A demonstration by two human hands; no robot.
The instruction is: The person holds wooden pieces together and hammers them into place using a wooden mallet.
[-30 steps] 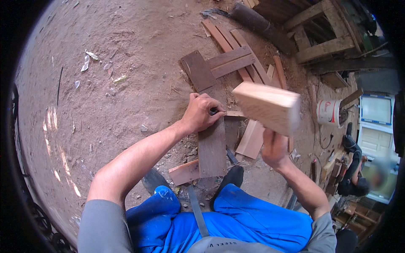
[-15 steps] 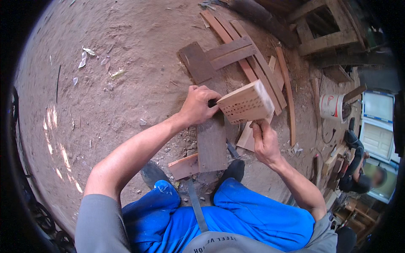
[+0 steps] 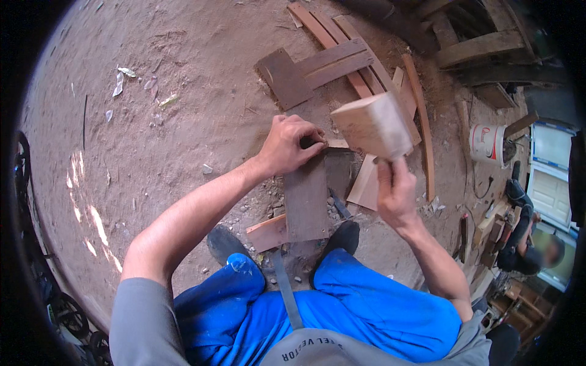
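My right hand [image 3: 397,198] is closed round the handle of a square-headed wooden mallet [image 3: 373,125], which is raised to the right of my left hand and blurred by motion. My left hand [image 3: 292,143] is closed, thumb against fingers, at the far end of a brown plank [image 3: 307,201]. What its fingers pinch is hidden. A pale sliver of wood [image 3: 337,144] shows just beyond the thumb. The plank points toward me between my feet, and a shorter reddish board [image 3: 267,233] lies crosswise under its near end.
Brown boards [image 3: 284,78] and long curved strips [image 3: 418,116] lie on the dirt ground ahead. A pale offcut [image 3: 365,186] sits right of the plank. At the right are a white bucket [image 3: 486,145], a timber frame [image 3: 482,49] and another person [image 3: 519,259] low down.
My right hand has moved the mallet right, away from my left hand. The left hand keeps its place at the plank's far end, and the view has shifted slightly.
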